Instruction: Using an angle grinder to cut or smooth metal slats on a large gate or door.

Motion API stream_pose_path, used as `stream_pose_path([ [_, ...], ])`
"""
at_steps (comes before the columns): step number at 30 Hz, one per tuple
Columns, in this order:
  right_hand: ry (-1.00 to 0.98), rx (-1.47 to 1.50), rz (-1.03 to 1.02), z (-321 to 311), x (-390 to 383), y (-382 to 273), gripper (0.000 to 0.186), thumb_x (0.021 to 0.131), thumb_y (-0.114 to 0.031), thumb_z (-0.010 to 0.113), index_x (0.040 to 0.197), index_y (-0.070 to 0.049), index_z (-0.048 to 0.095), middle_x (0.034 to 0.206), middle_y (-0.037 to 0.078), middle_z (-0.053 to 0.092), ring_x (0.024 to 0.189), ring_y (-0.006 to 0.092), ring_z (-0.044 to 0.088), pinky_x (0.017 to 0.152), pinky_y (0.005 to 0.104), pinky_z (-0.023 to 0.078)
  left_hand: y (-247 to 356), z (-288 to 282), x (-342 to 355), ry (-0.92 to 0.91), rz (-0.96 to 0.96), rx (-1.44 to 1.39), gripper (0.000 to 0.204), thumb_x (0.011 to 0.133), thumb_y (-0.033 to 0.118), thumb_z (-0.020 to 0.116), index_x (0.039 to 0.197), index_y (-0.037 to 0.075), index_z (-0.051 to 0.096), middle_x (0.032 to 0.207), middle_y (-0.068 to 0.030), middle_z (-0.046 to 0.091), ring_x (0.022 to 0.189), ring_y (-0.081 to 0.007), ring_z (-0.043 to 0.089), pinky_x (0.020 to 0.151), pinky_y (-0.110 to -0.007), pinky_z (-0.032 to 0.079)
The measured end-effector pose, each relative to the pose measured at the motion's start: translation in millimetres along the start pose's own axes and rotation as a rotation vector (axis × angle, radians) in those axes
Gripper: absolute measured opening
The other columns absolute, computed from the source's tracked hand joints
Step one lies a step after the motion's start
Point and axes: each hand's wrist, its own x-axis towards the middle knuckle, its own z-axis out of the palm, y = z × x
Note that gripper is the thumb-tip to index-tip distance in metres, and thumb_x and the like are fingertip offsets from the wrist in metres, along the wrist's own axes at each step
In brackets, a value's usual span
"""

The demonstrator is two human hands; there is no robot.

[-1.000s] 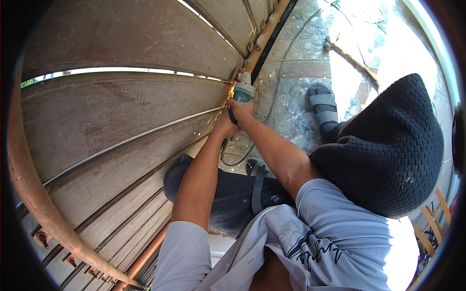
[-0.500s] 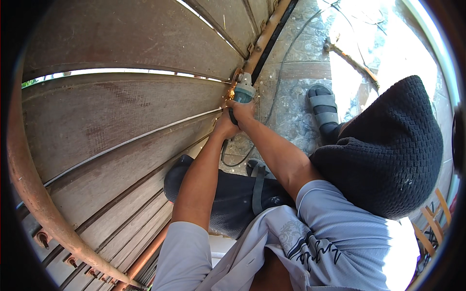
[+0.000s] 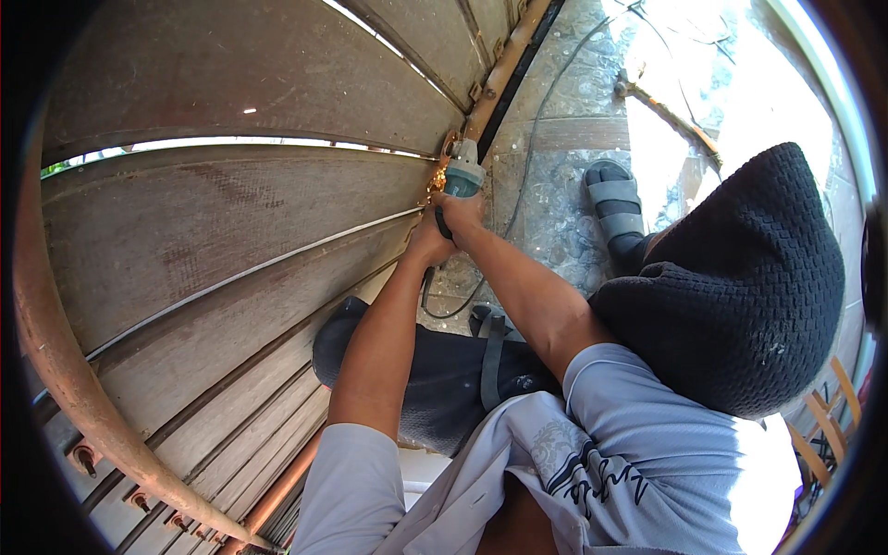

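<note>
An angle grinder [image 3: 465, 174], teal with a grey metal head, is held low against the wooden slat gate. Orange sparks [image 3: 437, 181] spray from its disc side, next to a rusty metal bar [image 3: 497, 85] along the gate's edge. My right hand [image 3: 462, 215] wraps round the grinder's body. Just below it, my left hand [image 3: 430, 239] is closed round the rear part of the grinder, near the black handle. The disc is mostly hidden by the head and the sparks.
Wooden slats [image 3: 240, 199] fill the left side, with a curved rusty pipe [image 3: 79, 388] in front. A black cable [image 3: 532, 153] runs over the tiled floor [image 3: 564, 208]. A hammer [image 3: 671, 118] lies further right, past my sandalled foot [image 3: 615, 203].
Both hands and the grinder stay nearly in place. The spray of sparks beside the disc has changed shape and looks fuller.
</note>
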Motion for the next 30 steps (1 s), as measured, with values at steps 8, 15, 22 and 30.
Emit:
stream_pose_path([
  [8,0.056,-0.003,-0.032,-7,-6,-4,0.071,0.065,-0.022,0.083,0.122,0.008,0.053,0.116,0.025,0.065,0.107,0.0352,0.067,0.095,0.0411,0.051,17,-1,-5,0.028,0.076,-0.090,0.052,0.062,0.023,0.088,0.105,0.001,0.067,0.106,-0.0159,0.073,0.101,-0.0274,0.070,0.087,-0.037,0.053],
  [15,0.055,0.004,-0.065,-9,-12,-9,0.059,0.065,-0.019,0.082,0.112,0.008,0.060,0.106,0.022,0.069,0.096,0.0330,0.070,0.086,0.0408,0.054,20,-3,-4,-0.003,-0.011,-0.005,0.056,0.061,0.020,0.088,0.109,0.001,0.065,0.108,-0.0146,0.072,0.102,-0.0268,0.069,0.088,-0.037,0.053],
  [22,0.065,0.009,-0.015,-8,-8,-6,0.055,0.065,-0.020,0.083,0.109,0.007,0.062,0.103,0.022,0.070,0.091,0.0320,0.071,0.083,0.0405,0.055,15,0,-6,0.026,0.008,-0.062,0.068,0.062,0.026,0.088,0.119,0.002,0.061,0.117,-0.0179,0.068,0.110,-0.0315,0.066,0.091,-0.039,0.052],
  [30,0.110,-0.043,-0.057,-4,-9,1,0.049,0.067,-0.023,0.083,0.103,0.007,0.068,0.102,0.022,0.072,0.089,0.0293,0.071,0.079,0.0410,0.055,3,3,-2,-0.101,0.058,-0.085,0.074,0.063,0.029,0.087,0.125,0.003,0.057,0.119,-0.0216,0.068,0.111,-0.0368,0.066,0.092,-0.042,0.052],
])
